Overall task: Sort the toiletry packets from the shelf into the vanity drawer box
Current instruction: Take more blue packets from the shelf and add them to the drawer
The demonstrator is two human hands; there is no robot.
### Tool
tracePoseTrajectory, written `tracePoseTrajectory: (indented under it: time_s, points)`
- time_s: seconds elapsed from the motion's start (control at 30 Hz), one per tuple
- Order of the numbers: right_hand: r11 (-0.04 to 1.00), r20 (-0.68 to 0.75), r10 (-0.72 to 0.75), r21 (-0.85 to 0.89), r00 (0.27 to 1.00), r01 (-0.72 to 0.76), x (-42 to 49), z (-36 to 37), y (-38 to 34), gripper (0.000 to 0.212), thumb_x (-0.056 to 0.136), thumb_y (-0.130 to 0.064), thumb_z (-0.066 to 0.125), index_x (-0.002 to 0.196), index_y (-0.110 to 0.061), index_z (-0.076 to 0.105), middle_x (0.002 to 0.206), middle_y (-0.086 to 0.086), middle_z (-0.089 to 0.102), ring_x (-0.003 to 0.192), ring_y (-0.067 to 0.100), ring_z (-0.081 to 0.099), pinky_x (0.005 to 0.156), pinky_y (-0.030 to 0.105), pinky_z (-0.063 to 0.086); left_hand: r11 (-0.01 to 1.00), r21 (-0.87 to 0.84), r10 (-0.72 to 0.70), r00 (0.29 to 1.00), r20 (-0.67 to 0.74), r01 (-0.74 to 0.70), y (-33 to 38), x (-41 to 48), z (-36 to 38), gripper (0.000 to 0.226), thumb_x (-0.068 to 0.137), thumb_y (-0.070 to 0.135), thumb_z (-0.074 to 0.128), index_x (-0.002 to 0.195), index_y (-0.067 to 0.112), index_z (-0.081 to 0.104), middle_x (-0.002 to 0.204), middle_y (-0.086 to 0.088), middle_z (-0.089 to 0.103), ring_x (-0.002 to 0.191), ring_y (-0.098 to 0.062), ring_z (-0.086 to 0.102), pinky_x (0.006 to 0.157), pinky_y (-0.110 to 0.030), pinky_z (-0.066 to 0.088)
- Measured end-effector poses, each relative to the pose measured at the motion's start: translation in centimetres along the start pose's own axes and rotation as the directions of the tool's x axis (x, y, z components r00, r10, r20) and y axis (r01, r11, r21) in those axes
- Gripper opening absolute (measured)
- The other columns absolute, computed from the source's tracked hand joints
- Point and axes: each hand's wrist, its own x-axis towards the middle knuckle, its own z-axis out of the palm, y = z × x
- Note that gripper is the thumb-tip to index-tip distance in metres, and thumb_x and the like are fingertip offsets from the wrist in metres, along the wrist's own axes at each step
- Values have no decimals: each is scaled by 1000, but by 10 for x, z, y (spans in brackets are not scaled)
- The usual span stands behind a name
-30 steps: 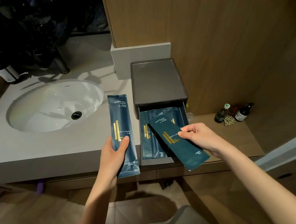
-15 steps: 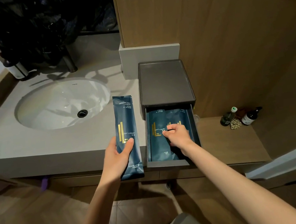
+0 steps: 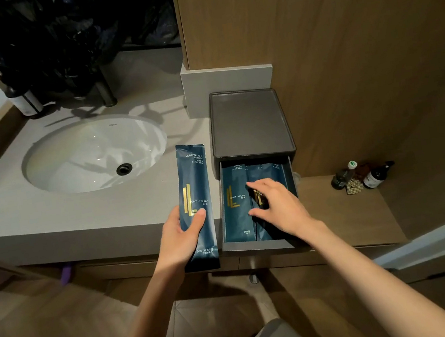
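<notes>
The left hand (image 3: 178, 238) grips a long blue packet (image 3: 193, 184) marked dental kit, upright over the counter (image 3: 50, 220) edge, just left of the grey box (image 3: 249, 121); the box's drawer (image 3: 256, 246) is pulled out, with blue packets lying lengthwise inside, the leftmost marked comb (image 3: 236, 209); the right hand (image 3: 277, 206) rests on the packets beside it, fingers spread; a white sink (image 3: 92, 153) is sunk in the counter; small bottles (image 3: 375, 175) stand on the wooden shelf (image 3: 338, 217) to the right.

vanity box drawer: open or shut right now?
Open. The drawer is pulled out from under the grey box, blue packets lying exposed inside, with the right hand over them.
</notes>
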Motion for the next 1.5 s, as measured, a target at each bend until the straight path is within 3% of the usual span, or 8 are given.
tracePoseTrajectory:
  time_s: [0.23, 0.57, 0.7, 0.83, 0.97, 1.13, 1.3, 1.5]
  points:
    - [979, 322, -26, -185, 946, 89, -3, -1, 8, 86, 85, -45, 64, 152, -23, 16, 161, -8, 12, 149, 20, 0, 120, 42, 12, 1000, -2, -10, 1000, 7, 10, 1, -1, 3, 19, 93, 25, 57, 112, 22, 57, 108, -2, 67, 102, -20, 65, 94, -42, 51]
    - [971, 300, 11, -229, 954, 61, 2, 9, 0, 85, 86, -49, 60, 153, -23, 16, 161, -5, 11, 149, 22, 1, 120, 49, 8, 999, 26, 40, 999, 37, -41, 1, -1, 6, 24, 94, 24, 55, 117, 17, 58, 109, 1, 67, 102, -11, 63, 79, -19, 48]
    - [986, 234, 18, -168, 972, 22, -1, 4, -5, 68, 90, -39, 59, 149, -26, 28, 159, -4, 23, 148, 21, 13, 120, 49, 11, 999, 41, 14, 998, 56, -16, 1, 0, 13, 26, 99, 27, 44, 120, 18, 55, 113, 1, 65, 107, -12, 59, 89, -25, 47]
    - [948, -66, 101, 309, 993, -76, -15, -10, -19, 32, 91, -23, 60, 123, -24, 62, 116, -6, 68, 111, 11, 60, 99, 24, 44, 999, 27, -40, 996, 74, 38, 2, 1, 22, 30, 102, 27, 33, 110, 10, 57, 101, -4, 64, 93, -14, 59, 78, -24, 46]
    - [712, 22, 222, 679, 975, -178, -30, -23, -34, 12, 91, -23, 60, 94, -21, 71, 80, -6, 72, 69, 5, 63, 68, 13, 47, 993, -34, -109, 981, 162, 116, 5, -1, 36, 30, 101, 28, 39, 109, 10, 62, 110, -18, 67, 101, -27, 64, 96, -46, 47]
    - [566, 20, 319, 798, 947, -207, -41, -26, -31, 15, 90, -19, 63, 86, -6, 69, 66, 0, 65, 56, 5, 58, 60, 17, 49, 990, -85, -90, 970, 227, 112, 13, -5, 57, 22, 98, 22, 48, 104, 14, 68, 104, -12, 71, 93, -20, 66, 85, -35, 53]
    - [495, 42, 413, 828, 910, -263, -48, -42, -15, 19, 91, -14, 60, 95, 2, 68, 77, 9, 68, 58, 9, 61, 60, 22, 55, 941, 237, 219, 968, 119, -242, 10, 16, 66, 16, 93, 19, 55, 103, 22, 68, 100, 5, 66, 85, 2, 57, 71, -1, 39]
    - [505, 251, 398, 743, 883, -439, -58, -64, 6, 23, 93, -10, 56, 96, 10, 68, 73, 2, 68, 46, 3, 59, 46, 16, 48, 812, 551, 180, 980, 78, -193, -16, 59, 63, 73, 84, 36, 66, 146, 23, 31, 143, -8, 39, 133, -27, 34, 108, -36, 26]
